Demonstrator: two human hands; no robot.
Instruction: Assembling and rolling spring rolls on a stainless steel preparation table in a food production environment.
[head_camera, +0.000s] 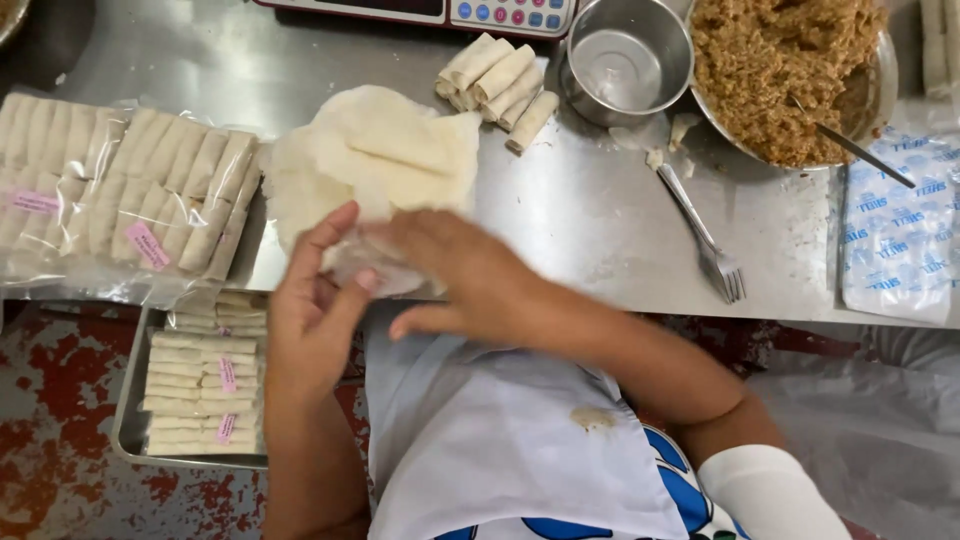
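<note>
A stack of thin white wrapper sheets (375, 155) lies on the steel table (580, 215) in front of me. My left hand (315, 315) and my right hand (455, 270) meet at the stack's near edge. Both pinch one thin, translucent wrapper sheet (385, 272) that lifts off the pile there. The right hand lies across the sheet and hides much of it. Several finished rolls (497, 85) lie just beyond the stack.
A large bowl of brown filling (780, 70) with a spoon stands at the back right, an empty steel bowl (625, 60) beside it. A fork (705, 235) lies on the table. Bagged rolls (130, 195) sit left; a tray of packs (200, 385) is lower left. A scale (450, 12) stands behind.
</note>
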